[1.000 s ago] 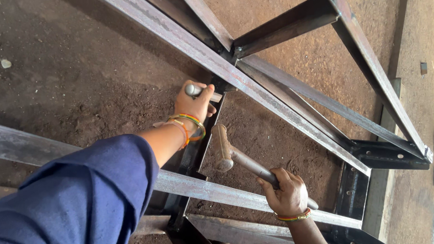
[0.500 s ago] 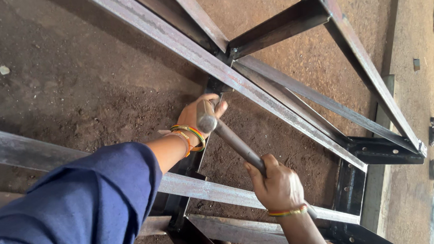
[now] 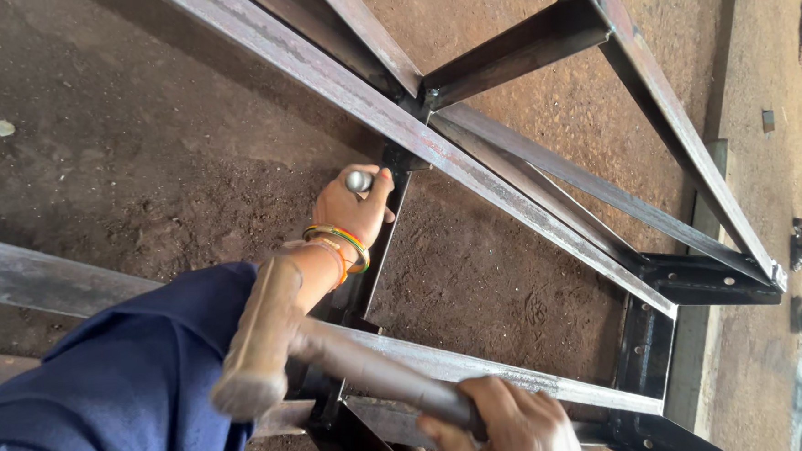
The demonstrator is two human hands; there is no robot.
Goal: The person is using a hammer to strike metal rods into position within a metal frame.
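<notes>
Left hand (image 3: pixel 350 205) clenched around a short steel punch (image 3: pixel 358 180), its round head poking out on top, held against the dark upright of the steel frame (image 3: pixel 471 162). Right hand (image 3: pixel 512 426) grips the hammer (image 3: pixel 270 338) handle, head blurred, near my blue sleeve (image 3: pixel 108 396). Punch lies up and ahead of the hammer head; handle axis runs lower right to upper left.
</notes>
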